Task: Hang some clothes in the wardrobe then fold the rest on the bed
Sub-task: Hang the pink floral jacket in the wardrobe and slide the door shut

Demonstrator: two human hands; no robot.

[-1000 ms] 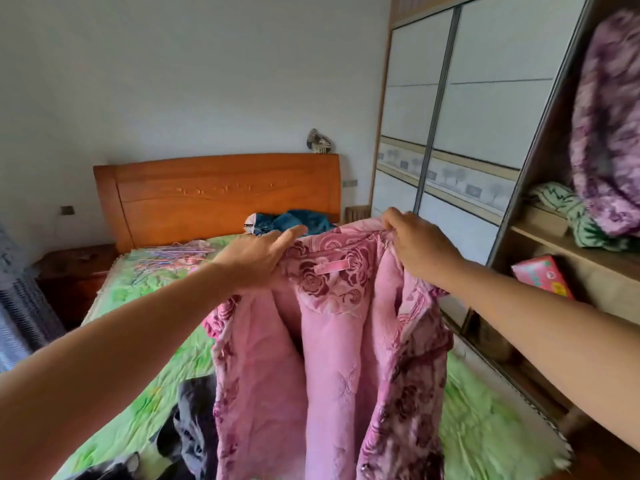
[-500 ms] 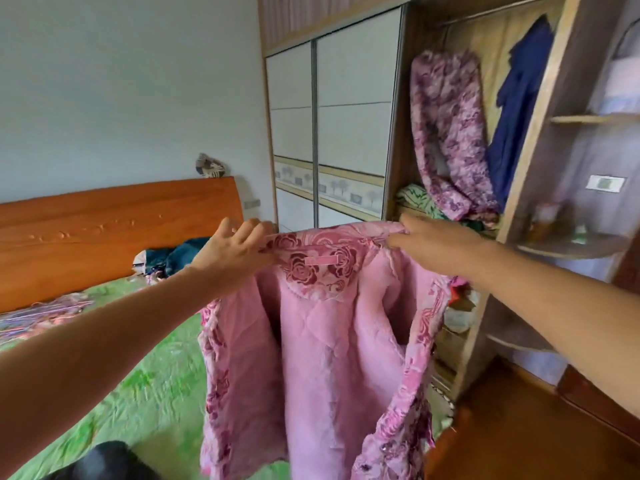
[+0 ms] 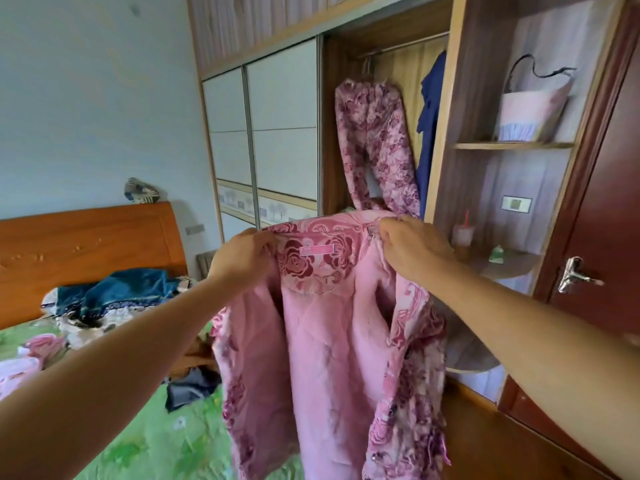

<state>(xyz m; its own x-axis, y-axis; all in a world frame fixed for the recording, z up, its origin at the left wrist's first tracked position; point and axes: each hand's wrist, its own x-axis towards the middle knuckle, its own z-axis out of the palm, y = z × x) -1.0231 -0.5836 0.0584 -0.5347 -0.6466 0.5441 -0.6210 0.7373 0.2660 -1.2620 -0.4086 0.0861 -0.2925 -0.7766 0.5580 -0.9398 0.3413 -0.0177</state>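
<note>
So since a second ago the whole view has swung right, away from the headboard and onto the open wardrobe (image 3: 446,133), and the jacket came along with it.

Far left, the bed (image 3: 138,445) has the rest of the laundry on it, including a teal heap (image 3: 117,292) near the headboard. Then the left hand (image 3: 242,261), fingers curled round one end of the collar. Between the hands hangs the pink jacket (image 3: 332,358), lining facing me, collar running across and the body dropping straight down. The right hand (image 3: 412,251) pinches the other collar end.

The bit that matters is the rail (image 3: 401,46). It sits well above and beyond both hands, a little to the right, so the right hand is nearer. A floral garment (image 3: 374,143) and a blue one (image 3: 429,116) already hang there. I can't make out a hanger in the jacket, so I'd guess that comes before any lift.
</note>
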